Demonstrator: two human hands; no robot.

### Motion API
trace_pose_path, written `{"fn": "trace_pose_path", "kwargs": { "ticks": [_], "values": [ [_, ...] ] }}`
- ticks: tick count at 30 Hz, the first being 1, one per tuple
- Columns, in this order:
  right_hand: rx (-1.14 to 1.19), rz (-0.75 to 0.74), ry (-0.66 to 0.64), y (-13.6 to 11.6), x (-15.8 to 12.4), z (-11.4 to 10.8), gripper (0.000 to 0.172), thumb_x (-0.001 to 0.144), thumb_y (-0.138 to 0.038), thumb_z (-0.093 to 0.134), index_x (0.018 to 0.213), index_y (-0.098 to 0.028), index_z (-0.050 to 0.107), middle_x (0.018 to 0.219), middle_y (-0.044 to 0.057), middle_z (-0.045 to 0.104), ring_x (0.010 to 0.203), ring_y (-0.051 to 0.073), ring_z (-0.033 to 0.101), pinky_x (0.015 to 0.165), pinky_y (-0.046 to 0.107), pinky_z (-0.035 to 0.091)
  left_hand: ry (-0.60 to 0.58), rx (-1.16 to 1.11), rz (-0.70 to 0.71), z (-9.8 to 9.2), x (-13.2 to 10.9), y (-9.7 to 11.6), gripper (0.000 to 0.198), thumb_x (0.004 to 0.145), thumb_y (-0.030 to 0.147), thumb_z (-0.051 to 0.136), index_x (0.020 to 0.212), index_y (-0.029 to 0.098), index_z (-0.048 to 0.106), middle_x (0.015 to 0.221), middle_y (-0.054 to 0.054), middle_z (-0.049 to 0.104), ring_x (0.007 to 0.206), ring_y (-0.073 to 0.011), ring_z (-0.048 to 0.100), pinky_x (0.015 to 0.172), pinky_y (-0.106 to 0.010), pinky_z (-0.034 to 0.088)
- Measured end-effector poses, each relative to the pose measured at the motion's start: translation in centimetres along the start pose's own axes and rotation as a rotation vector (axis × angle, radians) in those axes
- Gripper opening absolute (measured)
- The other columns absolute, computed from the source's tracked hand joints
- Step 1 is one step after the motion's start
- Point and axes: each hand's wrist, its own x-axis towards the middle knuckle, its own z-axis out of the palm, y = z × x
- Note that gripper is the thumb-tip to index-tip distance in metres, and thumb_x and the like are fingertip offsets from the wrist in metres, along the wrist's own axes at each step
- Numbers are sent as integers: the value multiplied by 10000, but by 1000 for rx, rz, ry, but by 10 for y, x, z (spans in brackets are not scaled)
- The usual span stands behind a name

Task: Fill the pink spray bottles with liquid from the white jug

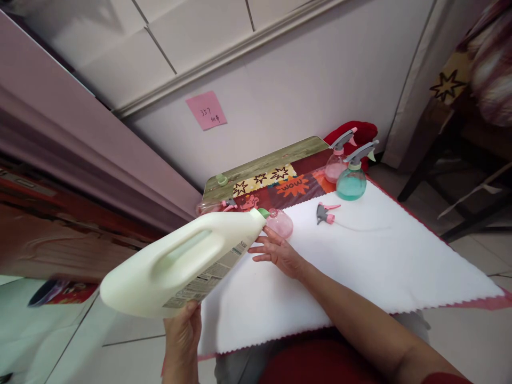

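Note:
My left hand grips the underside of a large white detergent bottle with a moulded handle. The bottle is tilted, and its green spout meets the mouth of a clear pink spray bottle without a head. Whether liquid is flowing cannot be seen. My right hand is open, fingers spread under the detergent bottle's neck and close beside the pink bottle. A grey and pink spray head with a clear tube lies on the white cloth to the right.
Two spray bottles stand at the back right, one pink, one with teal liquid. A pale green cap rests on the table's wood-patterned back edge. Another spray bottle lies partly behind the detergent bottle. A pink note hangs on the wall.

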Motion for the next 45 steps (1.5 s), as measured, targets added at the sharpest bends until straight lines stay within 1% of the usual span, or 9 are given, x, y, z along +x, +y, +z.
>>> {"fn": "trace_pose_path", "kwargs": {
  "ticks": [2, 8, 13, 19, 23, 29, 34, 39, 45],
  "values": [
    [-4, 0, -4, 0, 0, 0, 661, 799, -408, 848, 1403, -350, 586, 1300, 75, 714, 1090, 261, 746, 907, 420, 596, -8, -4, 5, 1, 0, 1, 660, 422, 243, 934, 1043, 267, 712, 1154, -1, 758, 1293, -310, 609, 1085, -442, 540],
    [-4, -13, -12, -1, 0, 0, 643, 805, -413, 843, 1394, -345, 595, 1294, 76, 717, 1092, 266, 748, 901, 415, 600, 2, -9, 9, 5, 0, 7, 655, 381, 226, 948, 994, 236, 718, 1143, -16, 762, 1291, -309, 607, 1068, -411, 555],
    [5, -13, -10, -2, -1, 1, 619, 793, -422, 852, 1359, -342, 617, 1289, 74, 717, 1090, 269, 747, 891, 407, 603, -24, -11, 47, 8, 1, 11, 652, 376, 223, 958, 982, 220, 717, 1124, -27, 769, 1284, -324, 614, 1086, -440, 544],
    [4, -3, -14, -2, -2, 1, 634, 805, -413, 843, 1384, -339, 595, 1305, 71, 708, 1097, 262, 742, 895, 395, 600, -25, -7, 37, 6, 2, 12, 662, 368, 220, 962, 985, 224, 721, 1119, -17, 771, 1250, -314, 633, 1030, -401, 578],
    [16, -2, -23, -2, -1, 0, 641, 803, -409, 846, 1386, -332, 590, 1297, 68, 708, 1091, 261, 745, 889, 386, 599, -42, 21, 50, 6, 3, 14, 725, 371, 249, 976, 1047, 222, 716, 1134, -31, 763, 1233, -316, 639, 1036, -422, 572],
    [25, 1, -17, -2, -1, 1, 624, 804, -411, 849, 1368, -324, 595, 1285, 73, 710, 1086, 262, 744, 891, 393, 594, -22, 95, 52, 4, 7, 16, 789, 340, 316, 992, 1078, 234, 724, 1154, -36, 755, 1168, -302, 667, 943, -386, 608],
    [33, 3, -21, -1, 0, 0, 610, 808, -404, 848, 1358, -327, 597, 1287, 65, 704, 1086, 263, 745, 884, 390, 595, -38, 89, 55, 6, 7, 20, 819, 344, 297, 990, 1116, 256, 719, 1154, -28, 756, 1170, -294, 667, 918, -367, 617],
    [35, 9, -12, -3, -1, 1, 634, 802, -414, 849, 1369, -319, 583, 1282, 72, 703, 1086, 267, 742, 891, 397, 591, -53, 90, 62, 9, 6, 24, 811, 348, 291, 987, 1112, 245, 719, 1145, -36, 760, 1186, -307, 662, 949, -393, 612],
    [20, 12, -22, -5, -2, 4, 616, 819, -420, 833, 1371, -312, 583, 1304, 82, 695, 1095, 261, 736, 895, 395, 586, -33, 91, 50, 9, 7, 27, 778, 335, 256, 977, 1072, 234, 731, 1108, -39, 771, 1188, -312, 665, 856, -334, 638]
  ]
}}
